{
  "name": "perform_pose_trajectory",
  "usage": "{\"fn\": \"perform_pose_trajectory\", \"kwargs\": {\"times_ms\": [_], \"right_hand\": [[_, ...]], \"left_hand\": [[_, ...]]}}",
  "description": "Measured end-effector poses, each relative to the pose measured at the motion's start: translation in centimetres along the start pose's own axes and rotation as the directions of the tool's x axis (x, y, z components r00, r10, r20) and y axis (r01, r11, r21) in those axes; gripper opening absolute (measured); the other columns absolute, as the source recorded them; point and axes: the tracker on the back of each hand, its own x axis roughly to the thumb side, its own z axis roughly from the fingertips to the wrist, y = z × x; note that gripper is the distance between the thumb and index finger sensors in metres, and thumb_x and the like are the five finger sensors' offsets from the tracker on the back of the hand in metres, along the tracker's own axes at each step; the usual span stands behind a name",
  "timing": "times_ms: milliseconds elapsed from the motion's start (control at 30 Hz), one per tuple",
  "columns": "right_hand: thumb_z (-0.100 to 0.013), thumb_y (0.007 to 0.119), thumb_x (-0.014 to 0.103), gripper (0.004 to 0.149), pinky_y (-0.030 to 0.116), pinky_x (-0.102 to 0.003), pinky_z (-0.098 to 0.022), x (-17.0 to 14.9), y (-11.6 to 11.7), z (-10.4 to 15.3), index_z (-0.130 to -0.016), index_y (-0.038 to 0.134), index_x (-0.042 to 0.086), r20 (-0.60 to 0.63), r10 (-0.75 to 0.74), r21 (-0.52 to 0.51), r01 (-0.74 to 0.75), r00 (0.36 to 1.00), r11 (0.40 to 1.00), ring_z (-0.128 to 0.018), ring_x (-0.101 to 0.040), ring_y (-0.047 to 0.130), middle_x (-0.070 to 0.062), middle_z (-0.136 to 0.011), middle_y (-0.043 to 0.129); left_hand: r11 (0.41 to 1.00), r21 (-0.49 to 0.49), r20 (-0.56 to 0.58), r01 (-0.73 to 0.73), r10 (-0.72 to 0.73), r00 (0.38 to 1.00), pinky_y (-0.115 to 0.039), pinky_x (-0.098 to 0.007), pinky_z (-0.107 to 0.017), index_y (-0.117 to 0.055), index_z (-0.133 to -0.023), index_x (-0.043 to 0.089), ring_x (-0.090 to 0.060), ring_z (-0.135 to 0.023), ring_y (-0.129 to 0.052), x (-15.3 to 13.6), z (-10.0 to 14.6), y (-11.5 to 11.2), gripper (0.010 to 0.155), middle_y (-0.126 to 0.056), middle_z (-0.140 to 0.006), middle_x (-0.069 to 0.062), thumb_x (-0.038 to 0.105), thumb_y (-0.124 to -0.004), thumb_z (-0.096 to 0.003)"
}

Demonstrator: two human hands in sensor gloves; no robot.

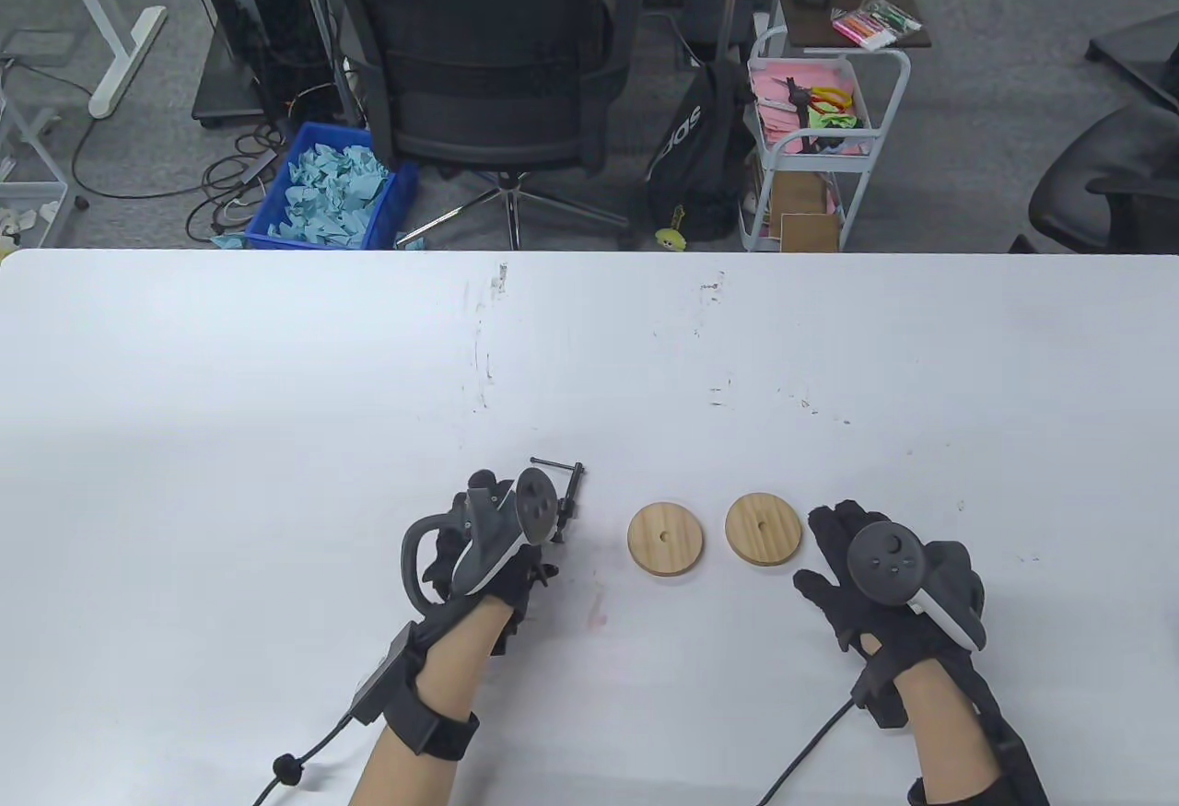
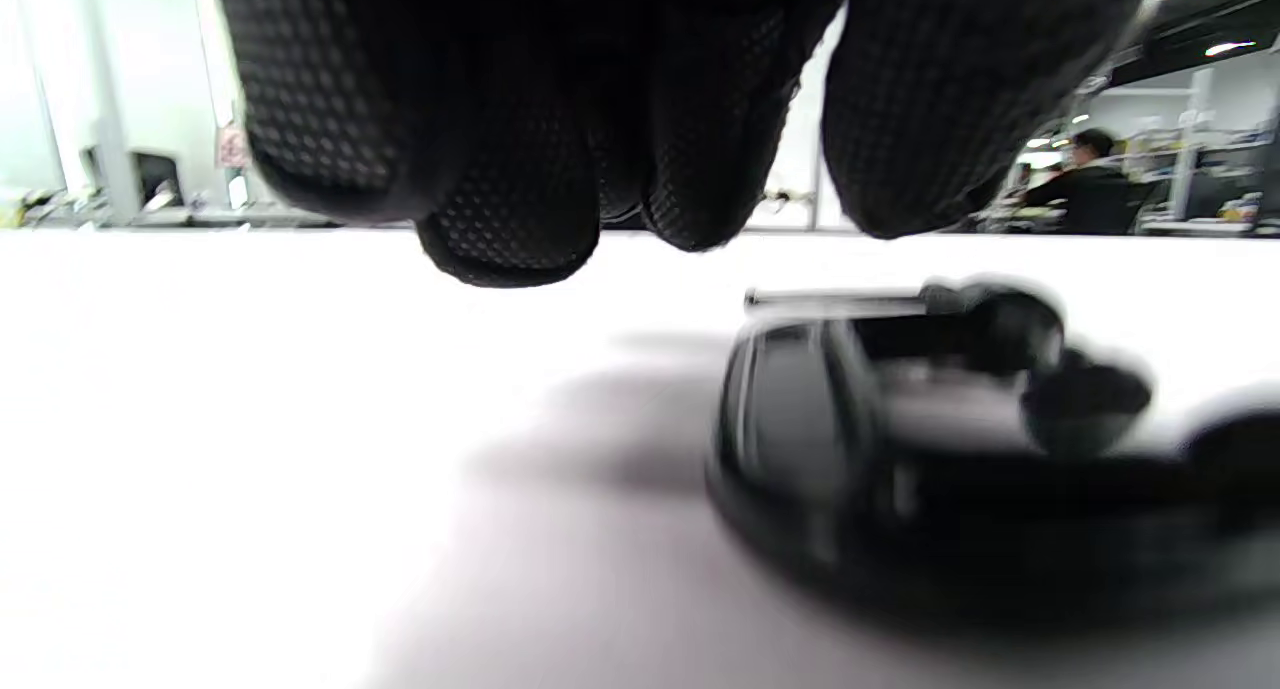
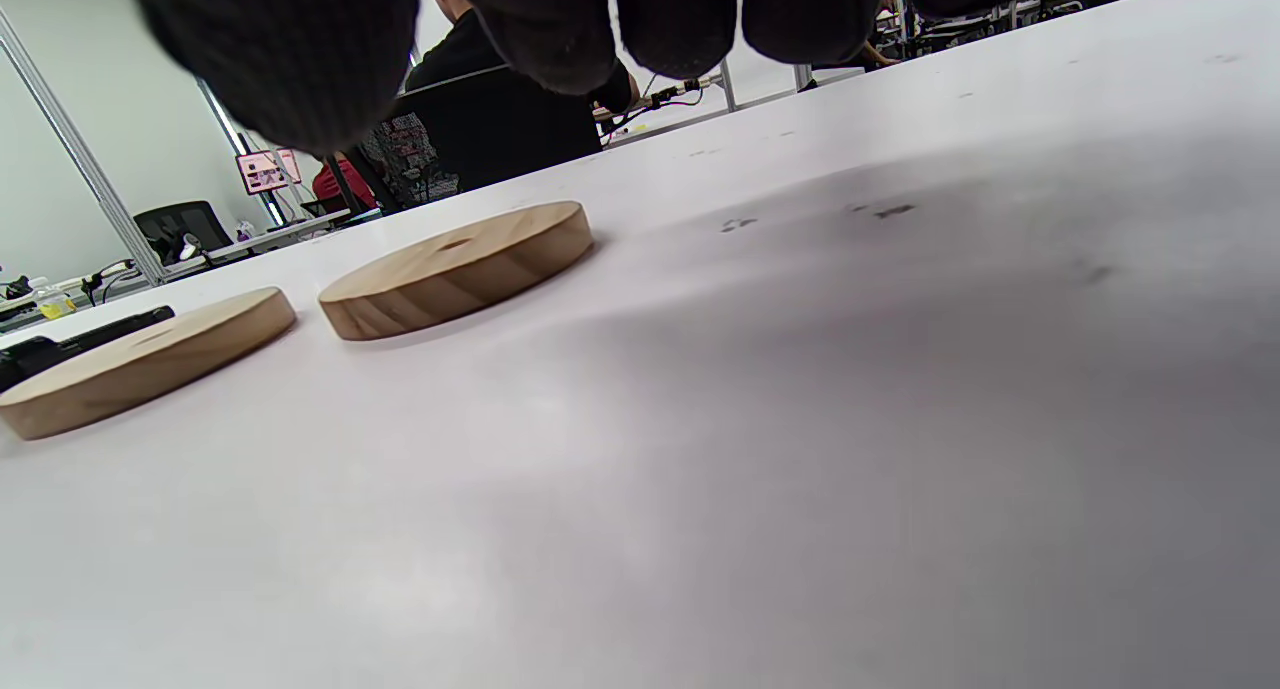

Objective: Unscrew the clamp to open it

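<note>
Since the small black metal screw clamp (image 1: 564, 497) lies flat on the white table (image 1: 276, 382) just under the left hand (image 1: 488, 534), whose fingers (image 2: 510, 199) hang loosely curled above it without gripping, I'd pin the frame with that hand and turn the thin crossbar with the other. Her right hand (image 1: 884, 580) rests fingers apart, empty, beside the discs. I count one clamp, two round wooden discs (image 1: 666, 538) (image 1: 762, 529) with centre holes, two hands.

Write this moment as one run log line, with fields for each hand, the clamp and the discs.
left hand: over clamp, grip unclear | right hand: empty, beside discs | clamp: on table | wooden discs: two, untouched
</note>
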Motion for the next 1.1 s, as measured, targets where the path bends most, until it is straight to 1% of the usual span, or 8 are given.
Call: {"fn": "perform_pose_trajectory", "kwargs": {"times_ms": [167,233,267,400,467,667,767,1100], "right_hand": [[-0.040,0.074,0.057,0.078,0.038,-0.067,-0.070,-0.1,-0.1,0.0,-0.106,0.047,0.025,0.003,0.009,0.000,-0.009,1.000,1.000,-0.103,-0.047,0.042,-0.007,-0.109,0.040],[-0.039,0.074,0.060,0.080,0.034,-0.068,-0.070,-0.2,-0.1,0.1,-0.106,0.045,0.026,0.002,0.015,0.006,-0.015,1.000,1.000,-0.104,-0.047,0.039,-0.006,-0.110,0.038],[-0.039,0.073,0.061,0.081,0.033,-0.068,-0.071,-0.2,-0.2,0.1,-0.107,0.044,0.026,0.003,0.016,0.006,-0.016,1.000,1.000,-0.105,-0.047,0.036,-0.006,-0.110,0.037],[-0.038,0.072,0.064,0.084,0.028,-0.069,-0.071,-0.2,-0.1,0.1,-0.107,0.041,0.028,0.011,0.029,0.012,-0.030,1.000,0.999,-0.106,-0.046,0.030,-0.005,-0.111,0.033],[-0.037,0.071,0.066,0.085,0.027,-0.069,-0.071,-0.2,0.0,0.2,-0.107,0.040,0.029,0.015,0.049,0.019,-0.050,0.999,0.999,-0.106,-0.046,0.030,-0.004,-0.111,0.032],[-0.034,0.069,0.073,0.090,0.024,-0.071,-0.070,0.0,0.4,0.1,-0.108,0.037,0.031,0.030,0.083,0.038,-0.085,0.996,0.996,-0.107,-0.046,0.027,-0.003,-0.112,0.030],[-0.033,0.067,0.077,0.093,0.023,-0.071,-0.070,0.6,0.6,0.1,-0.108,0.035,0.034,0.045,0.092,0.061,-0.095,0.995,0.994,-0.107,-0.046,0.025,-0.003,-0.112,0.028],[-0.031,0.066,0.079,0.095,0.018,-0.071,-0.069,0.4,1.2,0.0,-0.108,0.033,0.035,0.047,0.117,0.108,-0.122,0.992,0.987,-0.108,-0.045,0.021,-0.002,-0.113,0.024]], "left_hand": [[0.993,0.109,0.171,-0.049,0.030,0.985,-0.077,-0.046,-0.066,-0.073,-0.100,0.030,-0.032,-0.091,-0.085,-0.8,2.1,2.5,0.064,-0.068,-0.109,-0.009,0.059,-0.084,-0.0438],[0.965,0.254,0.236,0.064,-0.126,0.964,-0.078,-0.043,-0.066,-0.073,-0.099,0.032,-0.028,-0.090,-0.087,-1.3,3.2,2.5,0.063,-0.071,-0.107,-0.003,0.061,-0.084,-0.0433],[0.959,0.263,0.237,0.108,-0.173,0.956,-0.079,-0.041,-0.067,-0.071,-0.100,0.033,-0.026,-0.091,-0.088,-1.5,3.5,2.4,0.065,-0.071,-0.108,-0.001,0.064,-0.081,-0.0426],[0.981,0.157,0.269,0.114,-0.154,0.951,-0.064,-0.053,-0.076,-0.056,-0.109,0.035,-0.036,-0.107,-0.067,-3.1,4.3,0.6,0.081,-0.054,-0.117,-0.008,0.074,-0.074,-0.0404],[0.993,0.052,0.269,0.108,-0.118,0.956,-0.054,-0.065,-0.077,-0.038,-0.115,0.035,-0.047,-0.113,-0.044,-3.7,4.5,-0.2,0.095,-0.024,-0.123,-0.012,0.081,-0.069,-0.0379],[0.992,-0.053,0.288,0.111,-0.091,0.953,-0.023,-0.078,-0.070,-0.016,-0.114,0.035,-0.056,-0.105,-0.001,-4.9,5.0,-1.3,0.105,0.007,-0.115,-0.015,0.087,-0.063,-0.0351],[0.992,-0.070,0.283,0.104,-0.081,0.956,-0.019,-0.078,-0.068,-0.014,-0.113,0.035,-0.055,-0.102,0.006,-5.0,5.0,-1.5,0.107,0.009,-0.114,-0.014,0.088,-0.063,-0.0338],[0.991,-0.091,0.278,0.093,-0.065,0.958,-0.020,-0.078,-0.069,-0.015,-0.113,0.034,-0.054,-0.104,0.002,-4.8,5.0,-1.8,0.107,0.006,-0.115,-0.013,0.086,-0.064,-0.0340]]}}
